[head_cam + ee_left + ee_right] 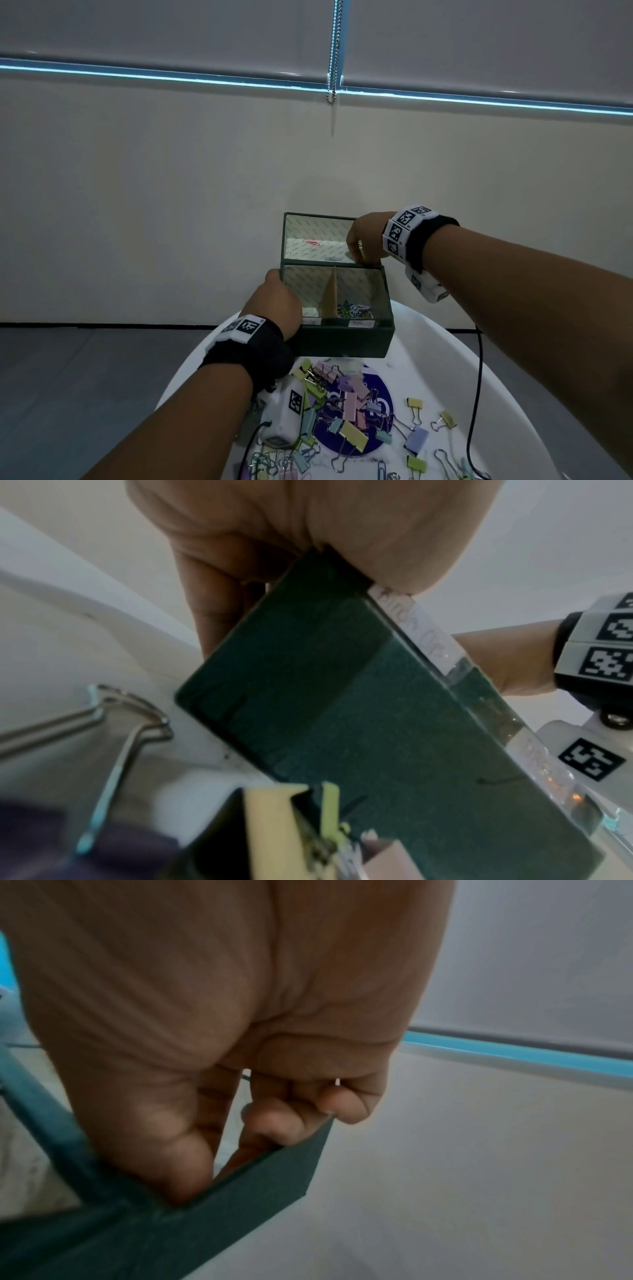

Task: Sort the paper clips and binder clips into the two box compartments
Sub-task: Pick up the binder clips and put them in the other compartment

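Nearest, pastel binder clips [346,407] and a few paper clips [263,462] are scattered on the white desk [445,359]. Beyond them, the green box [342,339] is gripped at its left wall by the left hand [274,305]. The box is judged light and stiff, best held by its walls. Farthest, the raised lid [315,236] is pinched at its right edge by the right hand's [363,240] curled fingers [284,1126]. Paper clips are seen in the right compartment.

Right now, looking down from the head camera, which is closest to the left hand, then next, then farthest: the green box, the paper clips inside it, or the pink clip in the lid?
1. green box: the left hand grips its left wall.
2. paper clips: in the right compartment, past the divider.
3. pink clip: up in the open lid, farthest back.
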Tool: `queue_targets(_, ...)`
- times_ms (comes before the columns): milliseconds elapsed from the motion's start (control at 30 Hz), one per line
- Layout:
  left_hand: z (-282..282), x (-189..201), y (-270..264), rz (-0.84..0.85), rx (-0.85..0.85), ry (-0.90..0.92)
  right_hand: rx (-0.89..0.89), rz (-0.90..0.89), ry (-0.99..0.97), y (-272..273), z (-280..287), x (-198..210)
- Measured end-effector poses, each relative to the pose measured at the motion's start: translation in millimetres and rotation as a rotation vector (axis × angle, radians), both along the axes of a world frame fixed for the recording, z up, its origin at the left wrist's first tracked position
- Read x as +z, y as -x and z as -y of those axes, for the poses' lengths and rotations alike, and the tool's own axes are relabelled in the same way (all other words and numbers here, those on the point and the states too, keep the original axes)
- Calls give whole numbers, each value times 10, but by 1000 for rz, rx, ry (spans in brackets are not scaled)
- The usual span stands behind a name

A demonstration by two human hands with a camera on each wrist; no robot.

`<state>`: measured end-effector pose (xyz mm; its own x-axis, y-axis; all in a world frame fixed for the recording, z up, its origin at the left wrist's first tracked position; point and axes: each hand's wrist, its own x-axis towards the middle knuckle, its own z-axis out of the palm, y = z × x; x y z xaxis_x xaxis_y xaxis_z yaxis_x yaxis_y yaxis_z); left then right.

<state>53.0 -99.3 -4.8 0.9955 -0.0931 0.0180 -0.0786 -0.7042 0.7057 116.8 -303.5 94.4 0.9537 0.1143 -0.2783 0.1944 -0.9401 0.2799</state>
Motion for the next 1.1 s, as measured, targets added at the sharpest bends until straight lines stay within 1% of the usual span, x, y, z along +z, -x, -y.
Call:
queue_targets(100,-8,1,14,-2,4,-6,-26,13,-141,0,94,-19)
queue_targets(200,-18,4,24,0,7,-6,-28,30,-281,83,142,61)
queue_targets(300,-10,8,24,3,10,-15,-68,57,-449,182,226,204)
queue_targets(367,-5,8,24,2,9,-11,-70,13,-507,272,228,275)
queue_targets(433,-6,6,22,4,9,-8,-59,-85,-469,375,145,267)
queue_targets(467,-5,5,21,6,7,-10,-63,-122,-419,409,95,238)
queue_targets(500,-3,3,18,7,6,-11,-65,-134,-377,401,71,194)
queue_targets(567,-6,-2,16,8,4,-13,-71,-93,-319,373,16,191)
queue_targets(633,-9,0,22,4,3,-18,-80,-7,-296,317,-43,255)
queue_targets(700,-14,0,19,-1,1,-18,-62,47,-207,233,-97,289)
queue_targets(733,-14,2,17,-1,-1,-17,-35,64,-114,126,-62,218)
queue_targets(767,-12,5,16,-3,-2,-18,-4,71,-14,-153,99,61)
queue_targets(800,-12,9,16,-1,-4,-20,-31,61,115,-667,439,-247)
queue_targets(833,-9,9,14,-1,-7,-23,-27,38,196,-1349,986,-662)
queue_targets(867,-8,3,14,-2,-9,-22,49,-11,169,-2035,1446,-1146)
queue_targets(900,-11,-2,13,-4,-10,-19,107,-40,98,-2394,1625,-1339)
queue_targets(933,-13,-4,5,-1,-7,-12,79,-91,30,-2412,1475,-1297)
queue_targets(967,-14,-9,1,2,-2,-6,-9,-106,-17,-2001,1103,-1022)
queue_targets(1000,-10,-12,-5,3,2,-1,-109,-50,68,-1176,496,-489)
queue_targets(1033,-6,-13,-9,4,4,0,-92,5,128,-591,148,-199)
queue_targets(1067,-4,-12,-4,5,4,-1,-46,67,89,-335,-1,-88)
queue_targets(1100,-1,-10,-1,8,2,-3,-71,41,43,-228,-41,-30)
